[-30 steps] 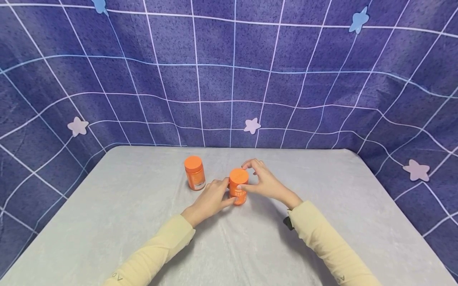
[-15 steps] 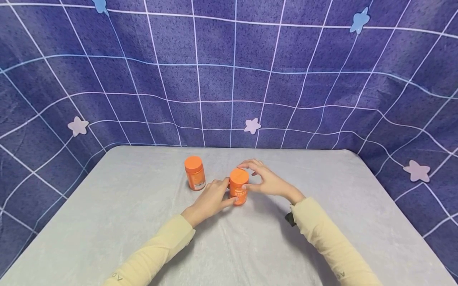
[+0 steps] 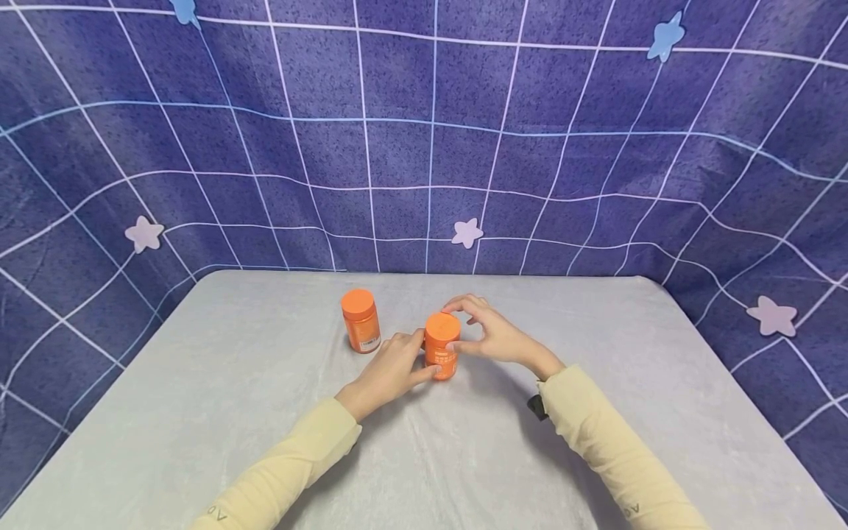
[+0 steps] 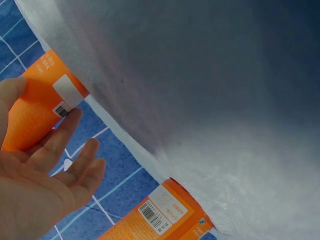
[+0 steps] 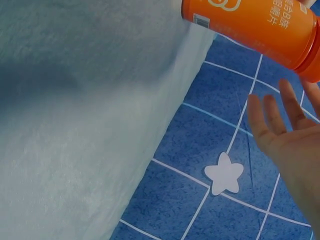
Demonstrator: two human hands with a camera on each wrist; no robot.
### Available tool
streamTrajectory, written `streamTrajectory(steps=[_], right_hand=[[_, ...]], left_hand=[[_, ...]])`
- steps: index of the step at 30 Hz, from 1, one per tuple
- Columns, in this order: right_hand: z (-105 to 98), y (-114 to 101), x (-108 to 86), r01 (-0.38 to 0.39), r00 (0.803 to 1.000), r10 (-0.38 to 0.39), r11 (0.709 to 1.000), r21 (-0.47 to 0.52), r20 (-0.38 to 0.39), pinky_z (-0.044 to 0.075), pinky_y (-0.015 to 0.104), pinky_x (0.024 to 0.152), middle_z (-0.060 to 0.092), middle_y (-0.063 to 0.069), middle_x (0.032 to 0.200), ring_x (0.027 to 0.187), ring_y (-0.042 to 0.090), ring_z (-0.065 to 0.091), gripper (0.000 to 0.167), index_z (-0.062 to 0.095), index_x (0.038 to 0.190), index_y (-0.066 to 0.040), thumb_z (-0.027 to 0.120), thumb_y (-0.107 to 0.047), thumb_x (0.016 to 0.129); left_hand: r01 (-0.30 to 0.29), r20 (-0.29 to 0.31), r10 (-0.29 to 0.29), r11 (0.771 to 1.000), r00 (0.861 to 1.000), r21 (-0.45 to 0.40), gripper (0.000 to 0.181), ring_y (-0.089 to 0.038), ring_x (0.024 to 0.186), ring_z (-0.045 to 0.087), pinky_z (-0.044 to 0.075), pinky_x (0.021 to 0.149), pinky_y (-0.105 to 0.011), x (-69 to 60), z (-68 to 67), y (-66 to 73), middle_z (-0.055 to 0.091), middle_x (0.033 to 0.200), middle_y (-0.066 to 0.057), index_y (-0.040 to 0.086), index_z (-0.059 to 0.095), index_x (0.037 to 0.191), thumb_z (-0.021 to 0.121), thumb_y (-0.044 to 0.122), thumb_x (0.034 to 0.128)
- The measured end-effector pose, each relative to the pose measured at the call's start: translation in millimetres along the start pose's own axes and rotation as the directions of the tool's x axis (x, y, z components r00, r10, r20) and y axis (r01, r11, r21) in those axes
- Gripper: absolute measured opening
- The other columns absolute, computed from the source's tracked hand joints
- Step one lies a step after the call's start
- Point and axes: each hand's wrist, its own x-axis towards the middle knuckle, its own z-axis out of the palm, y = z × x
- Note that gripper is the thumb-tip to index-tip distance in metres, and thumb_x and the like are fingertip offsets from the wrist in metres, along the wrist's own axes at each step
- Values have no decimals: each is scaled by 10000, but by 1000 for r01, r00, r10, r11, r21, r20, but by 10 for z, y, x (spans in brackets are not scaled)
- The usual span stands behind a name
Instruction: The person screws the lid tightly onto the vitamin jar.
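An orange pill bottle (image 3: 442, 358) with pale lettering stands upright on the grey tabletop. My left hand (image 3: 383, 372) grips its body from the left, thumb in front and index finger round the back. In the left wrist view, the other fingers of that hand spread away from the bottle. Around the bottle's orange lid (image 3: 442, 328) my right hand (image 3: 498, 338) holds with thumb at the near side and index finger at the far side. The right wrist view shows this lid (image 5: 313, 57) at the frame's edge, its remaining fingers loosely extended beside it.
A second orange bottle (image 3: 361, 327), lid on, stands upright to the left, just behind my left hand. The table's cloth (image 3: 424, 471) has a far edge against a dark blue grid-patterned curtain (image 3: 397, 162) with stars.
My right hand has turned slightly about the lid, its index finger shifting left along the far side and the wrist moving a little right. The left hand and both bottles have stayed in place.
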Motion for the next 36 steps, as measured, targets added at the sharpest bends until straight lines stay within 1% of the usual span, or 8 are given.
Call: streamTrajectory(steps=[7, 11, 15, 20, 27, 33, 36], right_hand=[[69, -31, -2, -31, 998, 31, 1000, 1, -62, 410, 486, 891, 517, 62, 1200, 1137, 229, 421, 489, 511, 1115, -94, 765, -188, 708], [90, -38, -3, -52, 996, 51, 999, -4, -73, 406, 491, 894, 517, 68, 1194, 1137, 228, 414, 480, 501, 1096, -99, 767, -184, 705], [92, -35, -5, -51, 996, 50, 999, -10, -74, 411, 480, 890, 518, 52, 1180, 1132, 230, 417, 486, 500, 1100, -95, 767, -183, 704], [70, -20, -8, -26, 998, 26, 1000, 1, -54, 420, 467, 886, 514, 48, 1186, 1134, 265, 424, 505, 505, 1136, -86, 763, -199, 717], [-1, 13, -2, -9, 1000, 9, 1000, 15, 9, 423, 424, 903, 483, 47, 1261, 1149, 236, 413, 566, 483, 1236, -94, 742, -222, 749], [-38, 29, 10, 16, 998, -17, 1000, 14, 66, 433, 420, 903, 474, 58, 1297, 1188, 264, 406, 548, 475, 1272, -96, 705, -178, 782], [-48, 29, 14, 26, 996, -29, 999, 29, 80, 436, 420, 904, 474, 61, 1302, 1202, 238, 396, 525, 481, 1269, -97, 693, -154, 792]], left_hand=[[-6, -7, 6, 1000, 1000, -4, 443, -277, 885, 615, 478, 782, -417, -2, -5, -1, 670, 929, -92, 40, 523, 1088, 689, 327, 795], [1, -2, -1, 1000, 1000, -5, 445, -277, 887, 610, 478, 781, -411, -5, -15, 5, 667, 926, -97, 39, 523, 1091, 687, 330, 796], [7, 4, -7, 1000, 1000, -5, 453, -277, 890, 607, 476, 781, -410, -9, -19, 9, 665, 933, -97, 40, 522, 1097, 683, 341, 799], [14, 11, -14, 1000, 1000, -8, 471, -279, 908, 601, 465, 800, -423, -10, -18, 13, 666, 957, -92, 42, 515, 1113, 677, 356, 802], [14, 13, -14, 1000, 1000, -2, 494, -281, 922, 601, 462, 815, -424, -10, -7, 9, 664, 989, -98, 36, 508, 1134, 673, 365, 805], [20, 15, -20, 1000, 1000, 8, 512, -284, 947, 596, 457, 833, -431, -11, 4, 2, 662, 1008, -92, 39, 503, 1153, 668, 378, 807], [23, 14, -23, 1000, 1000, 12, 513, -283, 953, 595, 455, 836, -431, -10, 9, -3, 663, 1007, -84, 45, 503, 1153, 666, 386, 806]])
